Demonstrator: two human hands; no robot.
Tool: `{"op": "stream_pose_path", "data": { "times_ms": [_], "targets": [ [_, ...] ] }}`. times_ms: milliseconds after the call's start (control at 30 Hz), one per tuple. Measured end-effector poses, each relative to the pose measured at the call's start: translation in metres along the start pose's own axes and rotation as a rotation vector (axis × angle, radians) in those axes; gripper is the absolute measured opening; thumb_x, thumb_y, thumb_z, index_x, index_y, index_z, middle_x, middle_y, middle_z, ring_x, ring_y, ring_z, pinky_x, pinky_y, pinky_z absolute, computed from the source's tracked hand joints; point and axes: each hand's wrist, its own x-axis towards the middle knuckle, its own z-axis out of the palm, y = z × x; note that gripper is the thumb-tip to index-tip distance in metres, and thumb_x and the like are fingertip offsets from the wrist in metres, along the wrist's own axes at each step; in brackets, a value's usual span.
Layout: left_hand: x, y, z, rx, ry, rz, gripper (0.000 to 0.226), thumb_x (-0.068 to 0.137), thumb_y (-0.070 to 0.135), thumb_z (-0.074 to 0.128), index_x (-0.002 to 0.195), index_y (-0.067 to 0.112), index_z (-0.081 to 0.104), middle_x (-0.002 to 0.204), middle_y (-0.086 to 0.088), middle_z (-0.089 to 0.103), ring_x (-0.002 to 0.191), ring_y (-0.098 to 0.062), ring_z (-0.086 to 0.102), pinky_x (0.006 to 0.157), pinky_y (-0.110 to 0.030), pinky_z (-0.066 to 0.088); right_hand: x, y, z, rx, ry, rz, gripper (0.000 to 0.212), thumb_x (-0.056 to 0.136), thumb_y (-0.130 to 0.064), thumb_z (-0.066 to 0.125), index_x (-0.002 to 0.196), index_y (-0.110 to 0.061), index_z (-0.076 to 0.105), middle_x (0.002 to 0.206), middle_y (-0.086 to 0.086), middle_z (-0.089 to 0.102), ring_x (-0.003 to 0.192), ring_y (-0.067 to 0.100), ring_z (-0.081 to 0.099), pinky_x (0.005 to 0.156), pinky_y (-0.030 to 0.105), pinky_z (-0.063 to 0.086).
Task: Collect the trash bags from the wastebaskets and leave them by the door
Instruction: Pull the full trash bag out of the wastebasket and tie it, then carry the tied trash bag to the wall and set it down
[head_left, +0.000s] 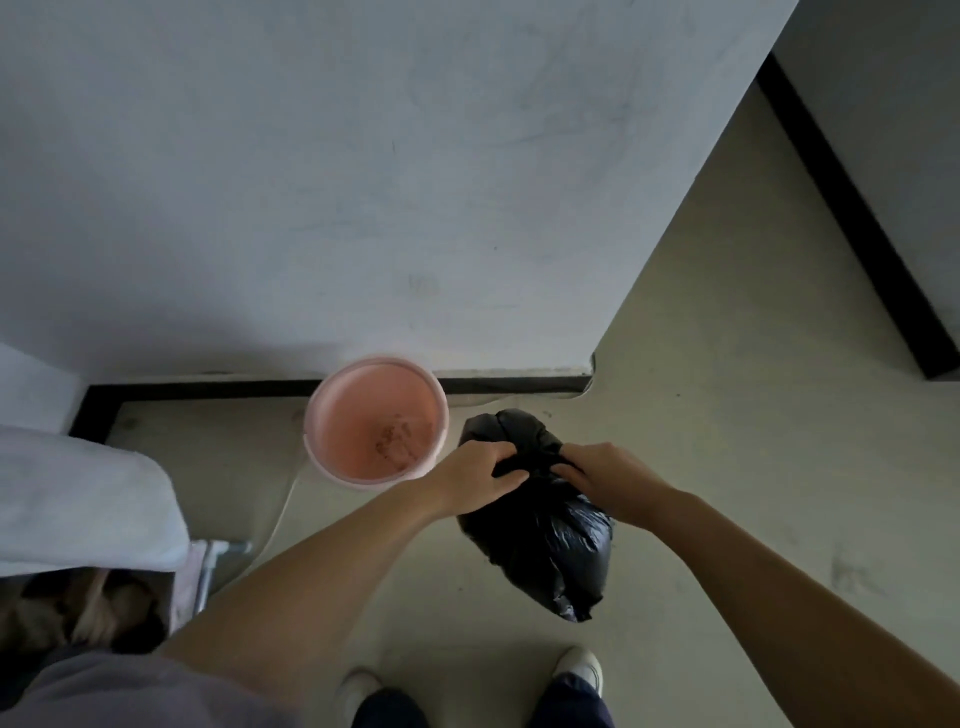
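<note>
Black trash bag (550, 545), full and glossy, out of the wastebasket and above the pale floor (727, 467), just right of the bin; whether resting on the floor or lifted off it, hard to tell. Gathered neck pinched from both sides: left hand (478, 480) with fingers curled into the plastic at the top left, thumb pressed along the fold; right hand (608, 480) with fingers curled round the bunched plastic at the top right. Pink round wastebasket (332, 415) just beside the bag, unlined, speckled with crumbs on its bottom, set against the black baseboard (208, 388) at the foot of a grey-white wall (363, 182). Thin white cord (283, 512) trailing over the floor from below the bin. Wall corner to the right of the bin, floor running on past it toward a second black-skirted wall (883, 156) at the upper right. Pale padded edge of some furniture (88, 499) at the left, metal leg (208, 571) under it, blurred dark clutter beneath. Two white shoes (579, 667) and dark trouser legs at the bottom edge, grey shirt in the lower left corner.
</note>
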Motion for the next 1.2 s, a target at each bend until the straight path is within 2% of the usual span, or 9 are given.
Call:
{"op": "stream_pose_path", "data": {
  "times_ms": [167,367,500,567,667,867,1000,1100,1200],
  "targets": [
    [-0.063,0.059,-0.051,0.067,-0.018,0.03,0.015,0.096,0.029,0.047,0.085,0.019,0.048,0.075,0.004,0.053,0.07,-0.013,0.05,0.057,-0.021,0.03,-0.052,-0.053,-0.064,-0.058,-0.005,-0.023,0.031,0.101,-0.031,0.037,0.109,-0.007,0.054,0.103,0.016,0.065,0.093,0.034,0.06,0.07,0.036,0.041],
    [-0.133,0.086,-0.093,0.196,0.027,0.069,0.02,0.096,0.025,0.047,0.099,0.007,0.056,0.101,-0.01,0.064,0.09,-0.025,0.059,0.07,-0.027,0.036,-0.09,-0.107,-0.108,-0.133,-0.011,-0.113,0.028,0.101,-0.032,0.038,0.103,-0.008,0.052,0.102,0.017,0.063,0.093,0.034,0.059,0.066,0.032,0.034],
    [-0.162,0.081,-0.11,0.183,0.066,0.011,0.013,0.096,0.025,0.047,0.085,0.017,0.048,0.088,-0.004,0.057,0.081,-0.024,0.057,0.075,-0.036,0.044,-0.088,-0.131,-0.122,-0.154,-0.011,-0.232,0.027,0.1,-0.031,0.039,0.103,-0.008,0.054,0.102,0.015,0.063,0.094,0.032,0.059,0.069,0.034,0.036],
    [-0.173,0.08,-0.116,0.185,0.123,-0.045,0.015,0.096,0.027,0.047,0.083,0.02,0.045,0.084,-0.001,0.054,0.077,-0.021,0.055,0.073,-0.036,0.046,-0.079,-0.142,-0.13,-0.186,-0.032,-0.305,0.028,0.1,-0.031,0.04,0.105,-0.008,0.054,0.103,0.014,0.062,0.095,0.032,0.059,0.07,0.035,0.036],
    [-0.192,0.081,-0.115,0.171,0.274,-0.18,0.02,0.096,0.026,0.048,0.08,0.015,0.042,0.077,-0.001,0.051,0.069,-0.019,0.05,0.058,-0.026,0.033,-0.06,-0.157,-0.143,-0.263,-0.085,-0.443,0.028,0.099,-0.032,0.04,0.107,-0.009,0.053,0.106,0.015,0.063,0.097,0.033,0.06,0.073,0.036,0.039],
    [-0.242,0.111,-0.07,-0.013,0.502,-0.512,0.023,0.097,0.026,0.045,0.093,0.005,0.051,0.09,-0.01,0.057,0.092,-0.03,0.059,0.076,-0.036,0.043,-0.046,-0.187,-0.155,-0.393,-0.264,-0.786,0.028,0.099,-0.028,0.041,0.112,-0.007,0.054,0.112,0.013,0.061,0.101,0.03,0.058,0.073,0.026,0.03],
    [-0.283,0.141,-0.045,-0.077,0.658,-0.665,0.018,0.098,0.022,0.042,0.082,0.015,0.041,0.085,-0.005,0.052,0.079,-0.021,0.05,0.066,-0.026,0.031,-0.047,-0.215,-0.137,-0.471,-0.355,-1.009,0.056,0.087,-0.056,0.022,0.107,-0.016,0.056,0.102,0.006,0.064,0.09,0.025,0.059,0.084,0.038,0.048],
    [-0.322,0.157,-0.01,-0.159,0.772,-0.779,0.016,0.098,0.018,0.042,0.084,0.013,0.045,0.094,-0.015,0.058,0.077,-0.018,0.045,0.059,-0.023,0.021,-0.067,-0.247,-0.115,-0.566,-0.361,-1.156,0.038,0.095,-0.046,0.031,0.103,-0.017,0.053,0.089,-0.003,0.058,0.077,0.018,0.054,0.08,0.037,0.049],
    [-0.362,0.175,0.037,-0.225,0.891,-0.921,0.017,0.098,0.019,0.042,0.088,0.009,0.05,0.098,-0.016,0.059,0.084,-0.026,0.052,0.06,-0.026,0.021,-0.105,-0.282,-0.085,-0.59,-0.456,-1.3,0.028,0.096,-0.036,0.042,0.105,-0.013,0.056,0.098,0.008,0.065,0.086,0.025,0.059,0.081,0.037,0.046]
  ]
}}
